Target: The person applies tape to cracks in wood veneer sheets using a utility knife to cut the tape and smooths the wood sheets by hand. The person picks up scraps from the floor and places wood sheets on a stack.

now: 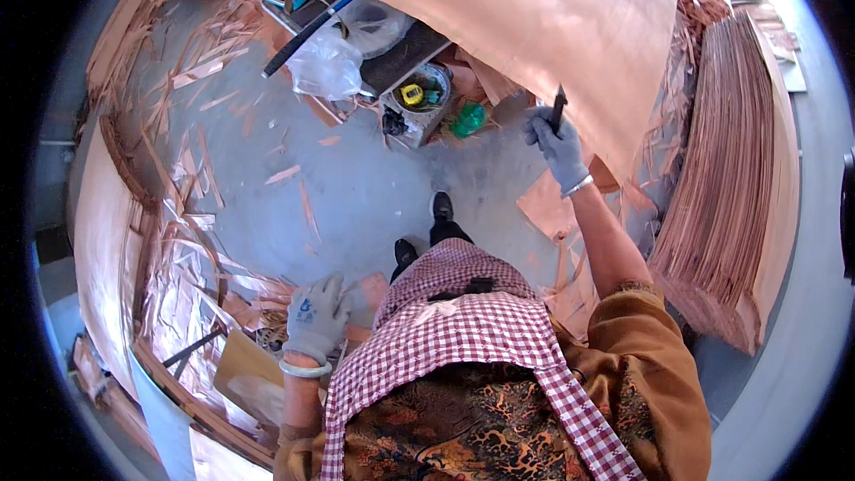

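The gloved right hand (557, 147) grips a dark knife (558, 108), blade up against the veneer sheet (534, 27) just above it; the left hand (313, 316) hangs open, holding nothing.

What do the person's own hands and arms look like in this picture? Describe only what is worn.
Both the left hand and right hand wear grey knit gloves; the left glove has a small blue mark. Each wrist carries a pale bangle. Brown sleeves are pushed up, leaving the forearms bare.
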The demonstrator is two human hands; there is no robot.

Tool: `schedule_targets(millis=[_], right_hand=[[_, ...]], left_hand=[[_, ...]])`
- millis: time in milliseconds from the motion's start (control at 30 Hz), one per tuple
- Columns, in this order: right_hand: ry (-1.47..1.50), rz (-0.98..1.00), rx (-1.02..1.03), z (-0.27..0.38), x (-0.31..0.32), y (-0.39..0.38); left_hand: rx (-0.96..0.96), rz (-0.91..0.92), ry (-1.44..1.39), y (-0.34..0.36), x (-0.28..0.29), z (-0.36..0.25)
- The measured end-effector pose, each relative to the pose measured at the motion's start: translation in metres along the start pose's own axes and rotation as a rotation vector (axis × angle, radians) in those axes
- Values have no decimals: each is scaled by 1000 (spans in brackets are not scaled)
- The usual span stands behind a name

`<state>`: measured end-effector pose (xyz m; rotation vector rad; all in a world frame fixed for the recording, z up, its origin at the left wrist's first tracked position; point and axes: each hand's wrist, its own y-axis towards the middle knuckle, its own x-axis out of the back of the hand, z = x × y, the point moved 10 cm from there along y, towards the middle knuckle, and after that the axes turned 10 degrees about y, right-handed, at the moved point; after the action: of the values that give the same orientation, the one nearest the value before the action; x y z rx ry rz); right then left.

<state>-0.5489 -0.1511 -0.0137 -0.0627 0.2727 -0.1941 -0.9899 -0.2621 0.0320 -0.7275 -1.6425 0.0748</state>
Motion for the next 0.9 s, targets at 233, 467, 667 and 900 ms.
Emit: schedule_targets(millis=[233, 467, 667, 900], right_hand=[[55, 427, -404, 31, -121, -98], [148, 508, -489, 66, -41, -189], [64, 201, -466, 98, 142, -242], [-58, 49, -397, 155, 297, -247]], left_hand=[[-111, 166, -728, 38, -11, -77], [-105, 503, -1654, 99, -48, -259], [-135, 418, -1482, 130, -32, -442], [-182, 324, -1237, 156, -12, -587]])
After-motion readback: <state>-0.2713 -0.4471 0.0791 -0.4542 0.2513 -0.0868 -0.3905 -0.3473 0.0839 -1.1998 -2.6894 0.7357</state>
